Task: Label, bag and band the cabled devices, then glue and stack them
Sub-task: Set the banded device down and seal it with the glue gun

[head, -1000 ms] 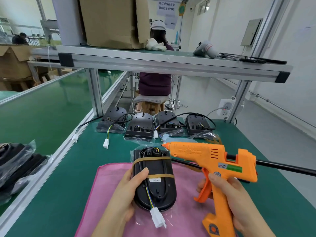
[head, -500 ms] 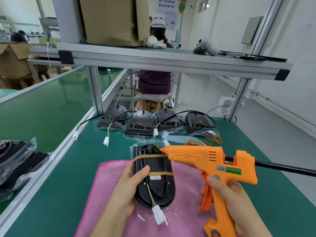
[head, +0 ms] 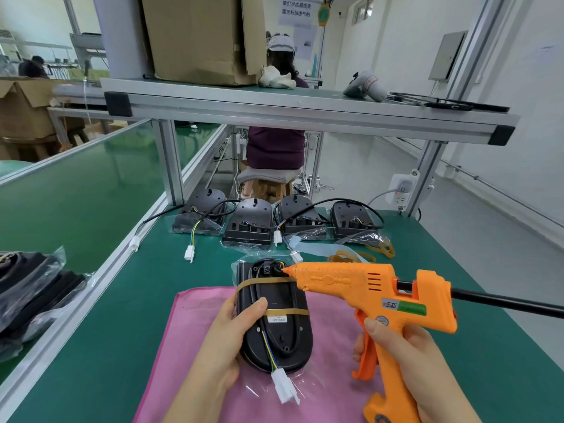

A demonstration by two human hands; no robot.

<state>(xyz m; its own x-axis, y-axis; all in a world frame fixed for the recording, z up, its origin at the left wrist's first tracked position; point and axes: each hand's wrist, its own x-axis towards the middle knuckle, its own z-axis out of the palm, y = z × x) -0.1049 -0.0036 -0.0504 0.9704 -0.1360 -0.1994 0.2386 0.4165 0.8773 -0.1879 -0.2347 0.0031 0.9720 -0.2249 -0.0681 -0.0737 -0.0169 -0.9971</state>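
**Glue Gun Nozzle at Cable Entry**

The left hand [head: 225, 340] grips the black oval bagged device [head: 277, 319] at its left edge, with the thumb curled over the top face and the other fingers hidden. The device lies on a pink cloth [head: 189, 331] on the green bench [head: 122, 331], bound by two tan rubber bands [head: 262, 282]. The right hand [head: 409, 358] is clamped round the handle of the orange hot-glue gun [head: 366, 288] — its nozzle meets the device's far end, at the cable entry.
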